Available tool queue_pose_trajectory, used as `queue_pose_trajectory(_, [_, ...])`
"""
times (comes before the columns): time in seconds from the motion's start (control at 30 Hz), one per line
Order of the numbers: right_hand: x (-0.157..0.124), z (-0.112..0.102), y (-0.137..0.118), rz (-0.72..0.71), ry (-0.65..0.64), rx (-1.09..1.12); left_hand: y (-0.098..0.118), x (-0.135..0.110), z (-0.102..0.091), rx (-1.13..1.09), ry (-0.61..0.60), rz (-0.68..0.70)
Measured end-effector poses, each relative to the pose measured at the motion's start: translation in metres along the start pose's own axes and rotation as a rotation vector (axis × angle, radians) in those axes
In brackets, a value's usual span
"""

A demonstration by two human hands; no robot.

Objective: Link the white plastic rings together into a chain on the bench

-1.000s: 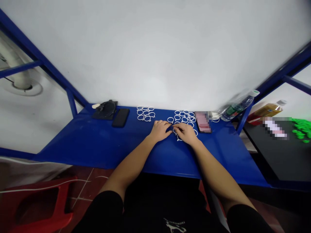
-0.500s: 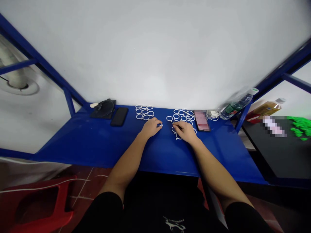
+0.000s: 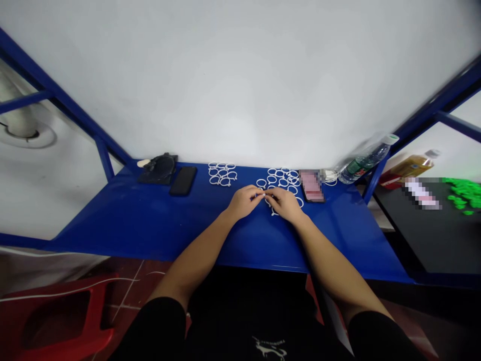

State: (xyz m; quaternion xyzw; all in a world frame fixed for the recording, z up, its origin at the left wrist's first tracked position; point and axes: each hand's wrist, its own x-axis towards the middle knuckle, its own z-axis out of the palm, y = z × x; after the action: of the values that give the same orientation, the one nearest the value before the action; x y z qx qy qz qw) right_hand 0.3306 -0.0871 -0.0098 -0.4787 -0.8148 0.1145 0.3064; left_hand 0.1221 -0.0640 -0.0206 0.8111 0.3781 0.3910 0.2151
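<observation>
My left hand (image 3: 244, 202) is closed in a pinch on a small white ring (image 3: 264, 194), mostly hidden by the fingers. Its fingertips meet those of my right hand (image 3: 284, 202), which is also pinched at the same spot. What the right fingers hold, if anything, is too small to make out. Under and around the right hand lie several loose white rings (image 3: 280, 174), each with a small knob. A second group of white rings (image 3: 224, 173) sits in rows at the back of the blue table (image 3: 150, 220), left of my left hand.
A black phone (image 3: 183, 181) and a crumpled black bag (image 3: 160, 169) lie at the back left. To the right are a pink-screened phone (image 3: 311, 186), a white cable (image 3: 330, 176) and a leaning water bottle (image 3: 366, 163). Green pieces (image 3: 468, 193) lie on a dark side table (image 3: 447, 240).
My left hand has moved right, carrying the white ring until its fingertips meet my right hand's. The right hand has hardly moved.
</observation>
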Motion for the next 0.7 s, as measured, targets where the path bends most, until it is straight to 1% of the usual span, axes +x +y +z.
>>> queue_pose_trajectory(0.07, [0.000,0.001,0.000,-0.017,-0.002,0.005,0.006,-0.001,0.003,-0.002,0.012,0.028])
queue_pose_trajectory(0.17, [-0.001,0.001,-0.001,-0.025,-0.009,-0.003,0.009,-0.001,0.005,0.069,0.022,0.032])
queue_pose_trajectory(0.27, [-0.001,0.000,-0.001,-0.054,-0.048,-0.021,0.007,0.000,0.005,0.119,0.027,0.022])
queue_pose_trajectory(0.4, [-0.002,-0.001,0.001,-0.099,-0.085,-0.062,0.003,0.000,0.005,0.097,0.003,0.025])
queue_pose_trajectory(0.5, [-0.001,0.000,0.001,-0.065,-0.079,-0.100,-0.002,0.001,0.004,0.090,-0.006,0.043])
queue_pose_trajectory(0.6, [0.000,-0.001,0.000,0.004,-0.010,-0.116,-0.009,0.002,0.003,0.159,-0.003,0.061])
queue_pose_trajectory(0.67, [0.000,-0.005,0.001,0.061,0.073,-0.109,-0.015,0.003,0.004,0.216,-0.042,0.071])
queue_pose_trajectory(0.7, [0.000,-0.007,0.001,0.089,0.118,-0.102,-0.017,0.003,0.005,0.241,-0.081,0.075])
